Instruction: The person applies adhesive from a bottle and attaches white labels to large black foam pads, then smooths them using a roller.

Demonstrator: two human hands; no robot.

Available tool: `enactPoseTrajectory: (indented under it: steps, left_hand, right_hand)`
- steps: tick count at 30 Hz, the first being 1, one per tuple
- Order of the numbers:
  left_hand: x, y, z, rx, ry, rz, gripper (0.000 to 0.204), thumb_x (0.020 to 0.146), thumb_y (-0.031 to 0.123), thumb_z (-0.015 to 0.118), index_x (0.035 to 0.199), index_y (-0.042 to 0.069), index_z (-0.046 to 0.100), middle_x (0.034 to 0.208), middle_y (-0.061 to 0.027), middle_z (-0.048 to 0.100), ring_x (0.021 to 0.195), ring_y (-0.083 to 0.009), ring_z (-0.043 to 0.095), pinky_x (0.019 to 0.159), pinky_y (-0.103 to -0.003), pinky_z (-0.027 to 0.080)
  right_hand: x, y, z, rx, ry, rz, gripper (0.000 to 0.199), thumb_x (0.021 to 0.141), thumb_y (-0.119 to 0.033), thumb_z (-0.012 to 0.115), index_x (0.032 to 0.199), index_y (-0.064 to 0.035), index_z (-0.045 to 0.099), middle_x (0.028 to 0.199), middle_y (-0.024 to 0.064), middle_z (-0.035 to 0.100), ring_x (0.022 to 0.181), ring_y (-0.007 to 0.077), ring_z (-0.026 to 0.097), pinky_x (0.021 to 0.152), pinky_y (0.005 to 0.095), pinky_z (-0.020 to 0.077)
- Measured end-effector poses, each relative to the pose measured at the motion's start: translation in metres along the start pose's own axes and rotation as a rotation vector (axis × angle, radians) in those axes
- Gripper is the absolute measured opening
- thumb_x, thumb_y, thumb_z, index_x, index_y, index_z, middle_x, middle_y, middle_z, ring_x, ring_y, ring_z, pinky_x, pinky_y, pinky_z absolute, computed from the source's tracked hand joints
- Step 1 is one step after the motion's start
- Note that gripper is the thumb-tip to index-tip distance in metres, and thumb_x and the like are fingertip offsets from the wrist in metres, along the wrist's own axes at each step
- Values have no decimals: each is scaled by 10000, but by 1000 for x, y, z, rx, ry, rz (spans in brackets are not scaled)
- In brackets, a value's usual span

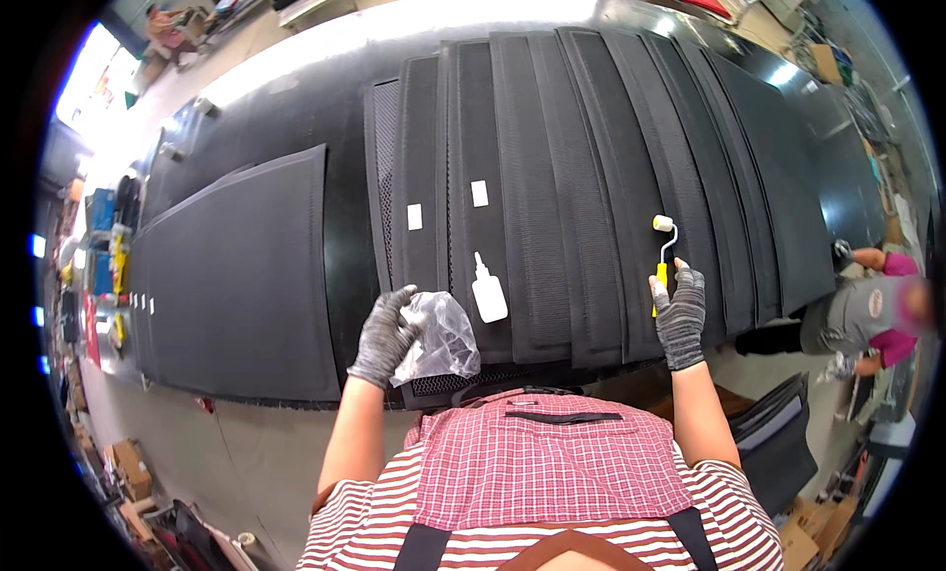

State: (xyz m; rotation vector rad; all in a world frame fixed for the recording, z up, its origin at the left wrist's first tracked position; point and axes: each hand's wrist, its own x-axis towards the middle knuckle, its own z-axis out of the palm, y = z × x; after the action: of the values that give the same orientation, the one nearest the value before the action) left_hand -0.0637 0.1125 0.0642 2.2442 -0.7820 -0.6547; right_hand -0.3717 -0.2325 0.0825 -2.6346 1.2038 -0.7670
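Observation:
My left hand point(384, 339), in a grey knit glove with bare fingertips, grips the edge of a crumpled clear plastic bag point(443, 336). What the bag holds, if anything, I cannot make out. In my right hand point(681, 320), gloved the same way, is a small paint roller point(667, 236) with a yellow handle and bent wire neck; its pale head points away from me. Between my hands a white squeeze bottle point(488, 293) with a pointed nozzle lies on overlapping black mats point(537, 197). Two small white labels point(480, 194) lie farther up these mats.
More black mats point(236, 275) lie at the left of the dark, shiny table point(345, 246), with several small white pieces at their left edge. At the right, a co-worker point(877, 310) in a grey apron stands by the table. Further black sheets point(778, 443) stand below its right side.

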Motion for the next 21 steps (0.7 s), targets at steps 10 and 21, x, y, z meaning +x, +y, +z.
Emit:
enactPoseTrajectory:
  steps: [10, 21]
  left_hand:
    - [-48, 25, 78, 425, 266, -180, 486, 873, 365, 656, 1207, 19, 586, 1132, -231, 605, 1047, -416, 561, 936, -502, 440]
    - [-27, 46, 82, 193, 430, -57, 250, 963, 267, 558, 963, 39, 660, 930, -204, 664, 877, -402, 631, 797, -490, 498]
  right_hand:
    - [23, -199, 75, 36, -952, -458, 608, 891, -577, 575, 1123, -20, 646, 1136, 142, 651, 1091, 278, 615, 923, 393, 518]
    - [8, -150, 119, 554, -854, -208, 540, 796, -404, 735, 1093, 13, 564, 960, 243, 670, 886, 375, 681, 783, 461, 541]
